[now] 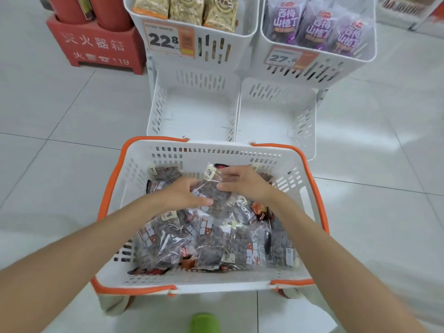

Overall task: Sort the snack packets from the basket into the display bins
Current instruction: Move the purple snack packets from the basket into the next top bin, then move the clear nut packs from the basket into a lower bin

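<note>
My left hand and right hand are both gripping one clear packet of dark snacks, with fingers curling round its left and right edges (its pale label end is pointing away from me). I am holding the packet near the far side of the basket, touching the heap of similar packets that is filling the bottom. Just beyond the basket, two low bins are standing side by side. Above them the left bin is holding beige packs and the right bin purple packs.
</note>
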Available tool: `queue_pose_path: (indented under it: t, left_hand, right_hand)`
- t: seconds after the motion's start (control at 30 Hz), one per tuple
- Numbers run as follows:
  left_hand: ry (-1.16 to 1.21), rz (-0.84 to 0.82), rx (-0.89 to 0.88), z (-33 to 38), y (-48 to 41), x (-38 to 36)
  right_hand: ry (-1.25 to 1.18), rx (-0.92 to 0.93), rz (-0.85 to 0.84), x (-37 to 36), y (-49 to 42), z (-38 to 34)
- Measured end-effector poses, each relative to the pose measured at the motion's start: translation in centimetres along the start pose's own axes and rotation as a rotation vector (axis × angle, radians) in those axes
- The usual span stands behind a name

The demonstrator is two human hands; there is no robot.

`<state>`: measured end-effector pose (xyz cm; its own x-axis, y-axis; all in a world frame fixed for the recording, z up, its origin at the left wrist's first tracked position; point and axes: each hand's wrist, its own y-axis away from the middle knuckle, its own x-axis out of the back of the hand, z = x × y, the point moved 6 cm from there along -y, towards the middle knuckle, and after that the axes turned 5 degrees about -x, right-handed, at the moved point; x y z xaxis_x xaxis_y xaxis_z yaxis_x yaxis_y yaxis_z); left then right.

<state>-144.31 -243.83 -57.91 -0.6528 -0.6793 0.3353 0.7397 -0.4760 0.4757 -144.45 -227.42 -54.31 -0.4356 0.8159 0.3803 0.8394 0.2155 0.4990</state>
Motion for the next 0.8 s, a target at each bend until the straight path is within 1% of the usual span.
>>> queue_pose_path:
  t: [0.03,0.1,0.13,0.23,0.27,0.3,0.33,0.37,0.43,0.5,0.53,0.57,0.63,0.67,0.7,0.77,0.8]
  left_hand:
    - [0.039,0.009,0.04,-0.9,0.2,0.2]
    - [0.084,0.086,0.114,-2.8,0.9,1.1]
    - [0.103,0.132,0.146,-3.9,1.1,1.6]
    - [0.235,0.227,0.19,-5.4,1.8,2.7]
    - [0.268,0.243,0.198,-5.7,1.9,2.9]
    - [0.289,0.268,0.202,-5.8,2.0,3.2]
    - [0.306,0.301,0.203,-6.1,1.9,3.6]
    - [0.313,0.336,0.191,-5.9,2.1,3.9]
    - [0.275,0.419,0.161,-5.8,2.1,4.9]
    - [0.212,0.464,0.129,-5.0,2.1,5.5]
    - [0.205,0.438,0.093,-4.2,2.0,5.5]
    - [0.235,0.375,0.07,-3.3,2.0,5.1]
    - [0.331,0.187,0.045,-1.7,1.9,3.5]
    - [0.312,0.119,0.038,-0.9,2.0,2.8]
    - [0.268,0.093,0.028,-0.5,2.0,2.3]
    - [0.206,0.131,0.011,-0.6,1.7,2.8]
    - [0.212,0.136,0.016,-0.6,1.6,3.2]
  right_hand:
    - [0.016,-0.009,0.009,-0.6,-0.3,0.4]
    - [0.07,-0.053,-0.008,-1.8,-0.7,2.0]
    - [0.131,-0.1,-0.045,-2.6,-0.8,3.4]
    - [0.378,-0.267,-0.228,-5.8,-0.3,8.4]
    - [0.406,-0.294,-0.24,-6.4,-0.1,9.3]
    - [0.361,-0.293,-0.21,-6.5,0.0,9.6]
    - [0.256,-0.286,-0.145,-6.2,-0.1,9.1]
    - [0.141,-0.266,-0.063,-5.5,-0.1,8.1]
    - [0.004,-0.186,0.074,-3.5,-0.2,5.2]
    - [-0.038,-0.077,0.071,-2.2,0.0,1.5]
    - [-0.016,-0.026,0.051,-1.8,0.1,-0.3]
    - [0.029,0.019,0.039,-1.6,0.1,-1.9]
    - [0.101,0.1,0.062,-1.5,0.2,-4.2]
    - [0.111,0.137,0.088,-1.5,0.2,-4.9]
    - [0.113,0.165,0.114,-1.6,0.2,-5.4]
    - [0.176,0.235,0.202,-1.4,-0.1,-5.9]
    - [0.226,0.259,0.237,-1.3,-0.3,-6.0]
